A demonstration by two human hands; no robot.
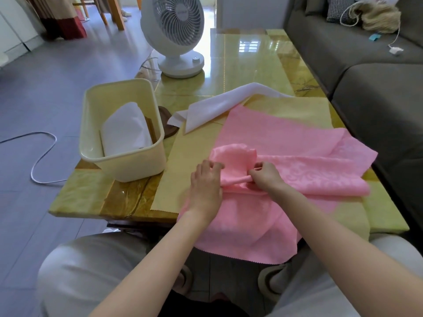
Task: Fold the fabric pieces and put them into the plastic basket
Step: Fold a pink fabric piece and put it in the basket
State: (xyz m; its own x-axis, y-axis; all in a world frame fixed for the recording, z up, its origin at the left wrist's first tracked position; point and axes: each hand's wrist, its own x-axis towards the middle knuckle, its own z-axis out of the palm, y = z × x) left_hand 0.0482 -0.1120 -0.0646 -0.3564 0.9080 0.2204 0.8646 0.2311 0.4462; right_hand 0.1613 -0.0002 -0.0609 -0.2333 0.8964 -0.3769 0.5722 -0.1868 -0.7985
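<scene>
A white cable [43,156] loops over the grey floor at 9 o'clock. On the glossy yellow-green bench [247,58], a cream plastic basket [137,167] holds one folded white fabric [126,130]. A white fan [176,35] stands at 12 o'clock. A white fabric strip [212,106] lies with its long axis from 8 to 2 o'clock. The left hand [206,183] and right hand [266,177] each pinch a bunched fold of the pink fabric [286,143]. Its folded band runs 9 to 3 o'clock over a yellow fabric [297,110], and its near edge hangs off the bench. A grey sofa [366,65] sits at 2 o'clock.

No legible text, only a small blurred brand mark on the white fan [175,24] hub
</scene>
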